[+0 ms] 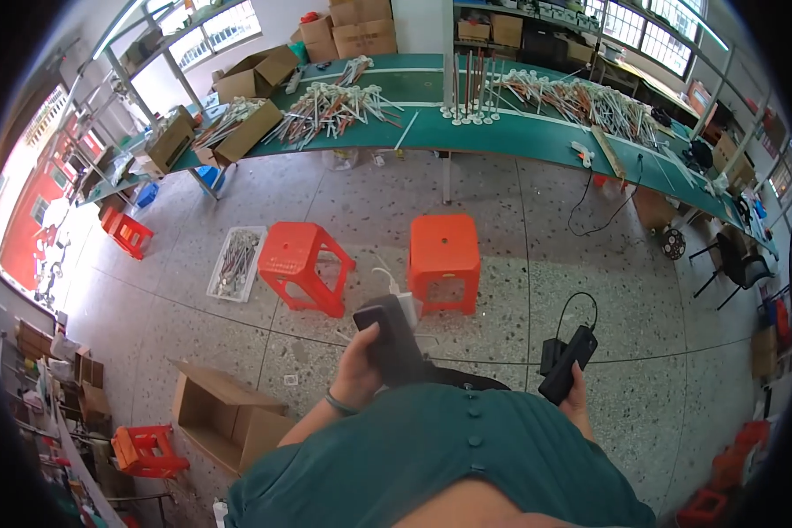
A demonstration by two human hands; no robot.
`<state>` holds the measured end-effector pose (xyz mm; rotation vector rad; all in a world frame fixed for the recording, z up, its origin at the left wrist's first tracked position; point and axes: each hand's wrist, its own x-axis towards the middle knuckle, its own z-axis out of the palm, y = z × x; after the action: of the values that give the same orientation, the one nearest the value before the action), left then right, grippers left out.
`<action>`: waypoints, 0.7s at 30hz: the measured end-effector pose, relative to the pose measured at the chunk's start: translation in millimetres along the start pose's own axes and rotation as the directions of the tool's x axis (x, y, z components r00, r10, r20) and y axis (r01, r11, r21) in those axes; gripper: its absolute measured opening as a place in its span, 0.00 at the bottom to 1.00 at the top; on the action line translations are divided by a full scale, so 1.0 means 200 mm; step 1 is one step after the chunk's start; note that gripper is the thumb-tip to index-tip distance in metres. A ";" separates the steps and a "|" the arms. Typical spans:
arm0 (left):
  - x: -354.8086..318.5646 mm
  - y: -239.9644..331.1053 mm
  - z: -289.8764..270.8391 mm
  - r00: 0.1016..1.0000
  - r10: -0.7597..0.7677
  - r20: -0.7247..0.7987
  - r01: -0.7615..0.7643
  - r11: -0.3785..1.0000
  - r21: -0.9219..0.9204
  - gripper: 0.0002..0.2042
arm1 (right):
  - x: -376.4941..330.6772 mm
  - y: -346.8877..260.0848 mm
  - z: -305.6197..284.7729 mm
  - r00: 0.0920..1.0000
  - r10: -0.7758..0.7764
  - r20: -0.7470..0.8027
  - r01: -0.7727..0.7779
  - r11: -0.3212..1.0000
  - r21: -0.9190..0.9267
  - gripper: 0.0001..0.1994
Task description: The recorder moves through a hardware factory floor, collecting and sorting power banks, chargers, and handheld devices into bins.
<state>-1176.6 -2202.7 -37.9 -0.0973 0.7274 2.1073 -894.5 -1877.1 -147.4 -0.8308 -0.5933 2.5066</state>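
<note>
My left hand (358, 363) grips a dark grey rectangular device (390, 339) held upright in front of my chest, with a white block (410, 308) and a white cable at its top. My right hand (577, 396) holds a slim black box (568, 363); a black cable loops up from it to a small black block (551, 354) beside it. A green wristband sits on my left wrist. My green buttoned top fills the lower middle of the view and hides both forearms.
Two orange plastic stools (304, 264) (445, 260) stand on the speckled floor ahead. A white tray (236, 262) of parts lies to their left, an open cardboard box (222, 414) at lower left. A long green workbench (466, 128) with rod bundles and boxes spans the back.
</note>
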 end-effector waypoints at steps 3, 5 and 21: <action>0.17 0.09 0.11 0.999 0.046 0.008 -0.046 0.999 -0.014 0.30 | 0.17 -0.06 0.12 0.999 -0.034 0.005 0.034 0.999 0.026 0.25; 0.25 0.18 0.13 0.998 0.056 0.011 -0.056 0.998 -0.016 0.29 | 0.30 -0.05 0.25 0.998 -0.059 0.011 0.059 0.998 0.014 0.25; 0.51 1.96 -0.31 0.722 0.691 0.037 -0.691 0.715 0.105 0.31 | 1.87 0.18 1.96 0.944 -0.225 0.243 0.252 0.964 -0.085 0.23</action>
<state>-1552.7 -2335.5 59.4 0.2837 0.9924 2.7709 -1425.1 -1813.2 -48.6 -0.4727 -0.8686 2.3765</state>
